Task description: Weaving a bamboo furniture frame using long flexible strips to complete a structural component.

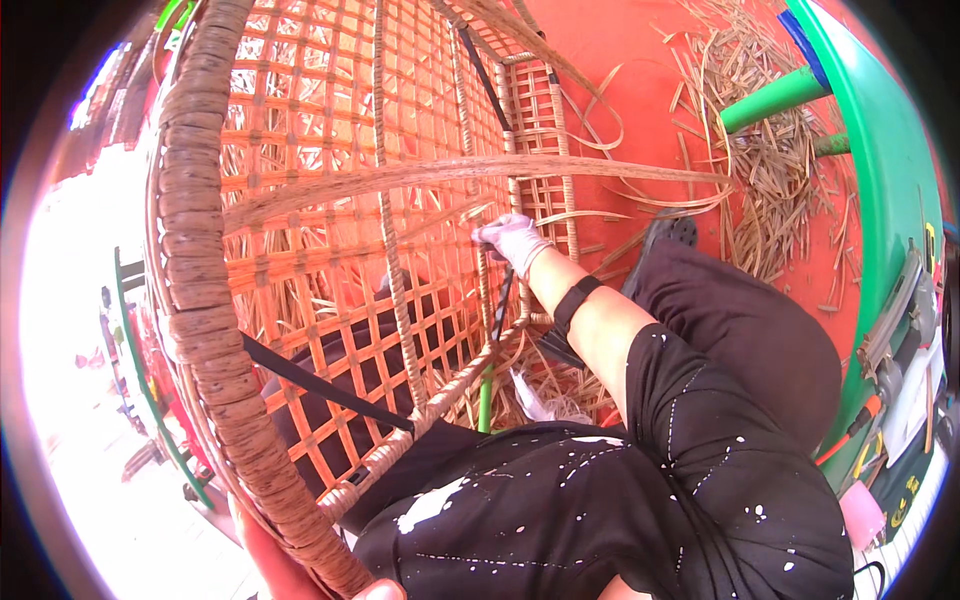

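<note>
Frame: woven rattan chair shell (330, 250), stiff, light, bulky; hold by wrapped rim (200, 280).
Right hand (512, 240): gloved, pinching a springy cane strip (480, 172).
Left hand: unseen.

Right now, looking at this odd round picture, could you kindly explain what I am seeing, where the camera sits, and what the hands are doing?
There is no machine here: a person works with their own hands, and the camera is worn on their head, looking down. Its fisheye lens bends straight edges, hence the round look. In front of them stands a large woven rattan frame with an open lattice and a thick wrapped rim. The right hand, in a light glove, grips the weave near a long flat strip stretching across. The left hand barely shows at the bottom edge, by the rim; what it holds cannot be told. Cane offcuts litter the red floor, and a green table with tools stands on the right.
</note>
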### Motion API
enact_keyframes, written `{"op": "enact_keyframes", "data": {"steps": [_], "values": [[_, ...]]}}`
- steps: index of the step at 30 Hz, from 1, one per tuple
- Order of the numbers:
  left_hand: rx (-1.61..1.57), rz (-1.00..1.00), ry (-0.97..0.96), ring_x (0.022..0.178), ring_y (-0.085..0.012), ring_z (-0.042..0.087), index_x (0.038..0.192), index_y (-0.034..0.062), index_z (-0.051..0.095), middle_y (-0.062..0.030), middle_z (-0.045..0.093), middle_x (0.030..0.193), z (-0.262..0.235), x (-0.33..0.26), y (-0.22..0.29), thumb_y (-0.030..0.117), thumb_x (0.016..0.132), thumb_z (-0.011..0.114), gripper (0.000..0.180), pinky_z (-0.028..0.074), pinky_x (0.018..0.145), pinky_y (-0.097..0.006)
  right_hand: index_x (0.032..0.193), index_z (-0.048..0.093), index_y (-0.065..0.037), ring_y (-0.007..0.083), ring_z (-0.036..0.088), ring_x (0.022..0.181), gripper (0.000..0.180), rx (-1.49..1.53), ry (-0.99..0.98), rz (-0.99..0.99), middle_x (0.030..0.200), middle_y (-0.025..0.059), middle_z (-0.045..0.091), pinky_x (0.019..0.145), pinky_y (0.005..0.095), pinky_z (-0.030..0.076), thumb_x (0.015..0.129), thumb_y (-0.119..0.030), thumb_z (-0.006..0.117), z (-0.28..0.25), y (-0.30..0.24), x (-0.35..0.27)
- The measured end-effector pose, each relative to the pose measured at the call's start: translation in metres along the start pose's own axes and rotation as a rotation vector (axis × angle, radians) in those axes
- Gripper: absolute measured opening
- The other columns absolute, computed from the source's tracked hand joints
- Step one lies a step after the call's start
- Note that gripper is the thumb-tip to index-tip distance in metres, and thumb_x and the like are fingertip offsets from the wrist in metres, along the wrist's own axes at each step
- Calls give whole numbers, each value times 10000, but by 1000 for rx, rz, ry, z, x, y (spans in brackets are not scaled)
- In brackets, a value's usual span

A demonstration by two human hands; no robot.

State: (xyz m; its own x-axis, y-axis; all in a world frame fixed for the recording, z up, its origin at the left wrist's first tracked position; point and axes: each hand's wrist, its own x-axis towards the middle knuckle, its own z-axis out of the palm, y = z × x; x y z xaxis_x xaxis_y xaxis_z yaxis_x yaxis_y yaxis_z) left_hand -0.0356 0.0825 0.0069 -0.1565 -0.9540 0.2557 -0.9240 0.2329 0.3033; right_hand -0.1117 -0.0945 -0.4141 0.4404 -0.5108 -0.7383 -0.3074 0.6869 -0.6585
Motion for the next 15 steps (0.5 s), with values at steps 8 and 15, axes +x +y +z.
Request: {"op": "enact_keyframes", "data": {"steps": [8, 15], "values": [[-11, 20, 7, 1227, -581, 252, 1167, 48, 483, -446, 184, 1326, 4, 2, -2, 306, 767, 611, 493, 355, 927, -564, 783, 592, -32, 128, 565, 492, 146, 234, -40, 13, 665, 71, 630, 441, 241, 463, 728, -86, 715, -15, 7, 4], [-13, 30, 8, 1213, -586, 271, 1165, 48, 478, -454, 196, 1313, 7, 4, -2, 333, 773, 604, 500, 379, 906, -564, 886, 496, -42, 219, 616, 572, 324, -156, 355, 78, 729, 128, 609, 526, 352, 506, 677, -139, 722, 11, 19, 26]]}}
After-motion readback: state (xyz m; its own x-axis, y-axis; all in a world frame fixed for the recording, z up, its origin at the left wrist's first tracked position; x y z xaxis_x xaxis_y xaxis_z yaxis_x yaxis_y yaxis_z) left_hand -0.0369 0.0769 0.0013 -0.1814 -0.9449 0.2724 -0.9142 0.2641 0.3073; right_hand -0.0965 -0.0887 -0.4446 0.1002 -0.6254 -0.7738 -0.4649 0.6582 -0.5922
